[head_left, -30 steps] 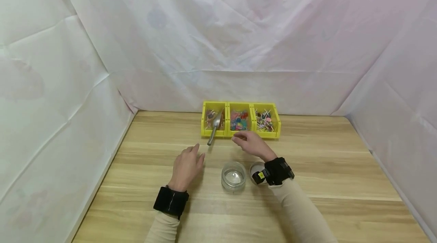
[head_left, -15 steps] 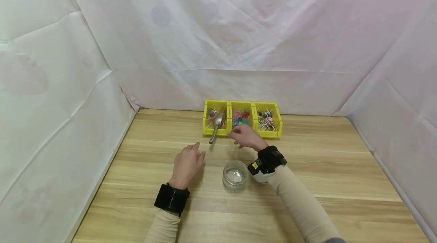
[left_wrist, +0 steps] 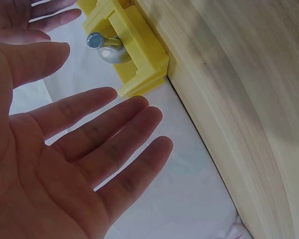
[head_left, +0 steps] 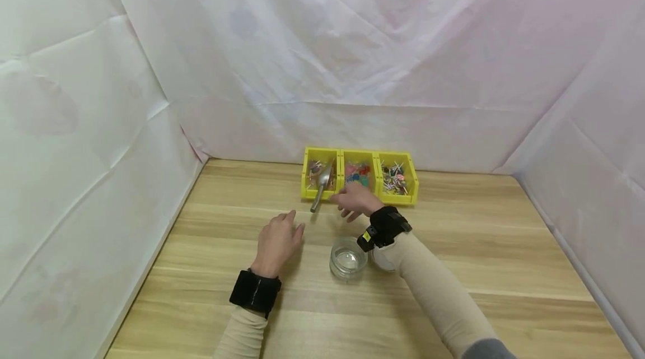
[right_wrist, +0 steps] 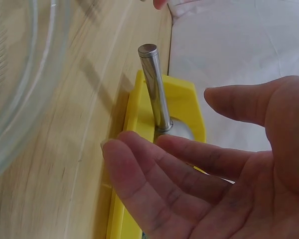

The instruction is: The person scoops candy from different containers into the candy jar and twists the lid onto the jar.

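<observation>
A metal scoop (head_left: 321, 182) leans in the left compartment of a yellow three-part bin (head_left: 340, 200), its handle sticking out over the front. My right hand (head_left: 356, 200) is just right of that handle, in front of the middle compartment. Seen from the right wrist, its fingers are spread around empty space, with the scoop handle (right_wrist: 157, 89) beyond the fingertips. My left hand (head_left: 276, 242) hovers over the table left of a glass jar (head_left: 347, 261), fingers extended and holding nothing. In the left wrist view the palm faces the camera with the fingers apart.
Wrapped lollipops (head_left: 395, 178) fill the right compartment; colourful candies (head_left: 356, 171) lie in the middle one. A round lid (head_left: 383, 261) lies right of the jar, partly hidden by the right forearm. White cloth (head_left: 312, 56) encloses the wooden table (head_left: 504, 247) at back and sides.
My right hand has moved left along the bin's front toward the scoop handle, its fingers opening. The left hand has stayed nearly still; the whole view has shifted slightly.
</observation>
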Demonstrator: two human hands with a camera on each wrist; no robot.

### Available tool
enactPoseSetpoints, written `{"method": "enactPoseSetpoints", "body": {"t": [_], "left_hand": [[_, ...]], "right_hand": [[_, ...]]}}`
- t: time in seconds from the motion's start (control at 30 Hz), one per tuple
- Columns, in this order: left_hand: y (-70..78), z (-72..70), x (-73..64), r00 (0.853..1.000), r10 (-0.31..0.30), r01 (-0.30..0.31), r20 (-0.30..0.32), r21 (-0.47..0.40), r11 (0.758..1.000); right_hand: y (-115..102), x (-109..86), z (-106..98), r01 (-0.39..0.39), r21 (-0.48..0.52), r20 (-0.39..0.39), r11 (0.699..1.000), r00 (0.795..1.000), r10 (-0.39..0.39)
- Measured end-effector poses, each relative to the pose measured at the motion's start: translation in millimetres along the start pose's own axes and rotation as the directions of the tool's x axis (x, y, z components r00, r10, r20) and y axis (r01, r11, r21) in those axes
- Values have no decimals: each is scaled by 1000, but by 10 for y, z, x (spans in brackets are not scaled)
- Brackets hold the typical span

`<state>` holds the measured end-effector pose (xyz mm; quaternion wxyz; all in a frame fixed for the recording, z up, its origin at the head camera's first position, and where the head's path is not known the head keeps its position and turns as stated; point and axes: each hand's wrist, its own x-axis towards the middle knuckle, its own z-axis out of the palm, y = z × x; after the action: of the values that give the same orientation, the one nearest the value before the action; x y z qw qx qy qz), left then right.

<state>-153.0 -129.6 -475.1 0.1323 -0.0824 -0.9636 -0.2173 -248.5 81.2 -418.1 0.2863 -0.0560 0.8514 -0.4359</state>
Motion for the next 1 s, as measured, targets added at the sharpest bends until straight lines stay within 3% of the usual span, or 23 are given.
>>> {"method": "enactPoseSetpoints", "body": {"t": [0.73,1.0], "left_hand": [[-73,19,-30,998,-56,55,41,17,998],[-81,23,-6,999,-48,48,13,-1,999]], "right_hand": [[-208,269,156,-98,-7,-6,995,995,98],[-251,371,196,-115,-9,-47,993,992,114]]}}
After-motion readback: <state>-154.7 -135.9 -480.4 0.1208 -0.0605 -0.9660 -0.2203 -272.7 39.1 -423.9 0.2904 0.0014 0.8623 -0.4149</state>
